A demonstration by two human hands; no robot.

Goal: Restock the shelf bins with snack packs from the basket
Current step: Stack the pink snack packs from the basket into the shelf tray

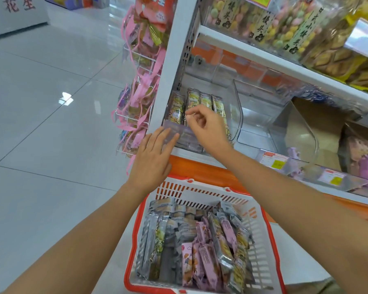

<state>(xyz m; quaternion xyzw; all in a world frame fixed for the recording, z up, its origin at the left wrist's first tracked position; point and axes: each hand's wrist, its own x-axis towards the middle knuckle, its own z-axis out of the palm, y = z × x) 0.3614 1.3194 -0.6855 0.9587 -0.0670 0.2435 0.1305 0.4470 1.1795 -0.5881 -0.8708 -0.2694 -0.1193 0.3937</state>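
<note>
The basket (pixel 255 240), white-walled with an orange rim, sits at the bottom centre of the frame on the floor (pixel 40 128), right in front of the shelf (pixel 263 60). It is packed with snack packs (pixel 189 240) standing on end, some silver with green and yellow print, others pink.

Just above the basket, in the middle of the frame, a clear bin (pixel 235 115) stands at the left end of the lower shelf. It holds 4 packs in the bin (pixel 193 98), upright in a row, with the same green and yellow print.

The left hand (pixel 155 158) reaches up from the lower left. Its fingers (pixel 168 136) are straight and slightly spread, with the tips touching the bin's front wall. The right hand (pixel 206 128) comes in from the lower right and hangs over the packs in the bin. Its fingers are curled, with thumb and forefinger close together at a pack's top edge; I cannot tell whether they pinch it.

A second clear bin (pixel 257 124) sits just beside the 1st, to its right, and a cardboard box (pixel 306 128) stands further right. The upper shelf carries tubs of coloured round snacks (pixel 263 24). Pink ribbon bags (pixel 138 98) hang on a wire rack at the shelf's left end. Price labels (pixel 276 163) line the lower shelf edge.
</note>
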